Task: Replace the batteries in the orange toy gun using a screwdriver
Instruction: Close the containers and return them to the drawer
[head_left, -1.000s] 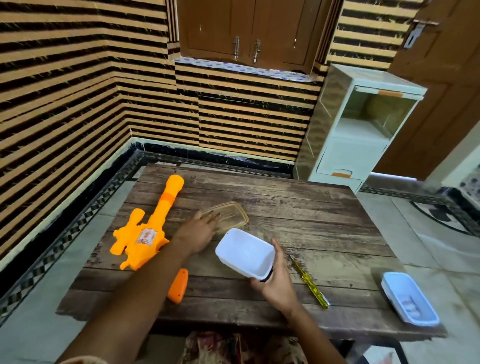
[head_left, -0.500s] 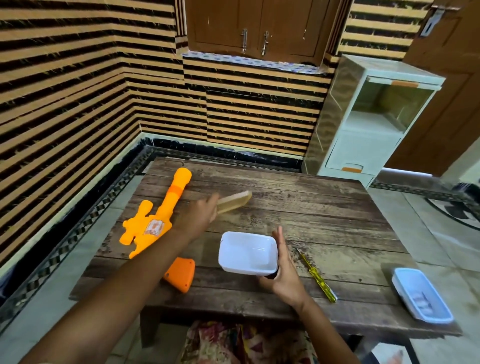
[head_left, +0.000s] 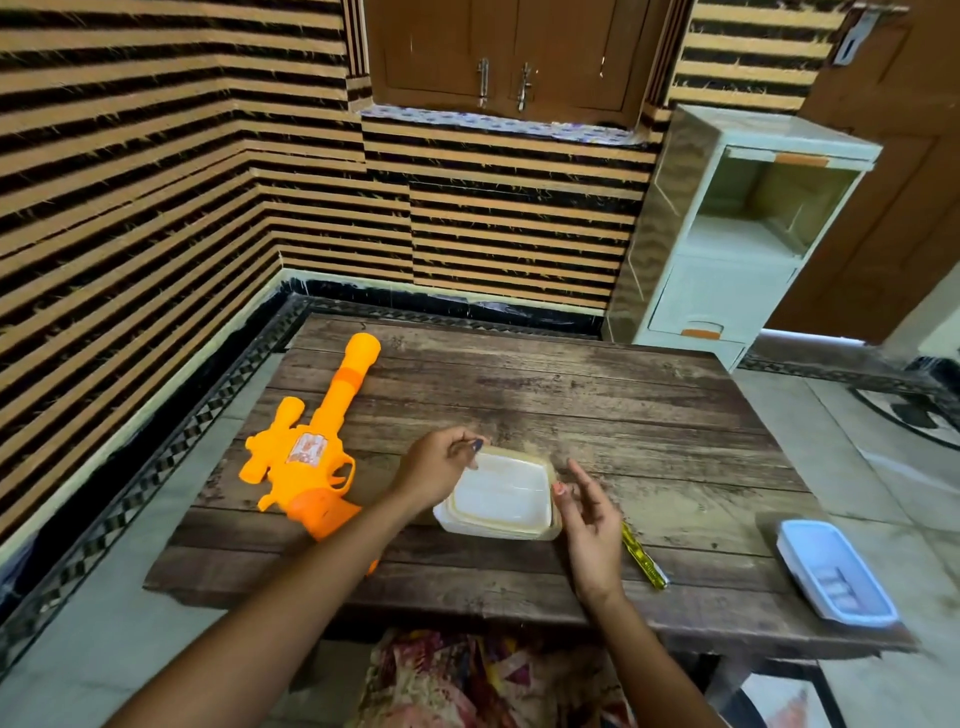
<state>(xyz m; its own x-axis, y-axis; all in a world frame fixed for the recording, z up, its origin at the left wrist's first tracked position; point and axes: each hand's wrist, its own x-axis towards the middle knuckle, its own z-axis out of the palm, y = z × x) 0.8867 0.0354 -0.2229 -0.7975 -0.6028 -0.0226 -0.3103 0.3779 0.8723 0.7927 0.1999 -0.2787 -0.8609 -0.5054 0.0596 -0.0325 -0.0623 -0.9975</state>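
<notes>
The orange toy gun (head_left: 311, 457) lies on the left of the wooden table (head_left: 597, 415), barrel pointing away. A white plastic box (head_left: 498, 499) sits at the table's middle with its yellowish clear lid lying on top. My left hand (head_left: 441, 467) holds the lid's far-left corner with curled fingers. My right hand (head_left: 589, 512) hovers beside the box's right edge, fingers relaxed and spread, holding nothing. A yellow-handled screwdriver (head_left: 644, 556) lies on the table just right of that hand.
A second white box (head_left: 836, 571) with batteries inside sits at the table's front right corner, partly over the edge. A pale cabinet (head_left: 727, 234) stands behind the table to the right. Striped walls enclose the left and back.
My left hand lifted the clear lid from the table and brought it down onto the white box. My right hand let go of the box and opened beside it.
</notes>
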